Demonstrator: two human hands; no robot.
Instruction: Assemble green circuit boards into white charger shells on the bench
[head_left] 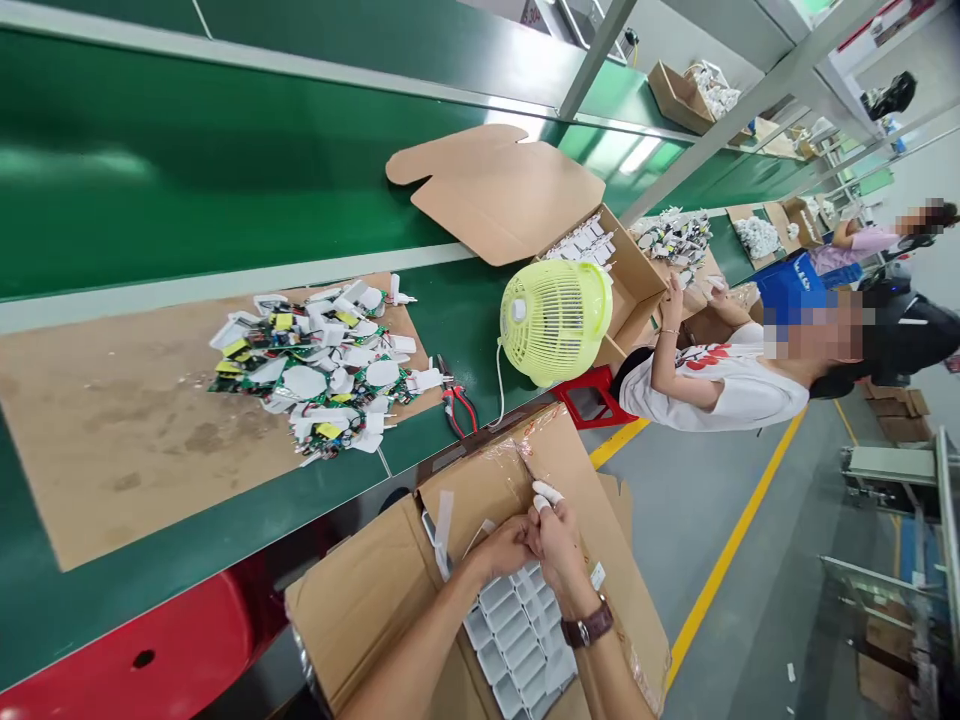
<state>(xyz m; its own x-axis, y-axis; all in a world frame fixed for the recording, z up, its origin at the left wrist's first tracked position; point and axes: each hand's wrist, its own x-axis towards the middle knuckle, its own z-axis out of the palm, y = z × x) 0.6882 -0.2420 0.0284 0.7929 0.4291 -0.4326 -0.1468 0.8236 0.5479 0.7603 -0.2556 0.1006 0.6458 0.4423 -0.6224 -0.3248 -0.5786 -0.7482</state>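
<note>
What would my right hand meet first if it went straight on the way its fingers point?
Most likely the taped box flap, which lies just beyond the right hand. Depth is unclear, so the hand may pass above it.

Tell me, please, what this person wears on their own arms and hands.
Both forearms are bare, no sleeves in view. The right hand has white cots on its fingers, and a wristwatch with a brown strap sits on that wrist. The left hand shows nothing worn.

I see my left hand [504, 548] and right hand [556, 545] touching at lower centre of the frame, both with fingers [546, 492] curled in.
</note>
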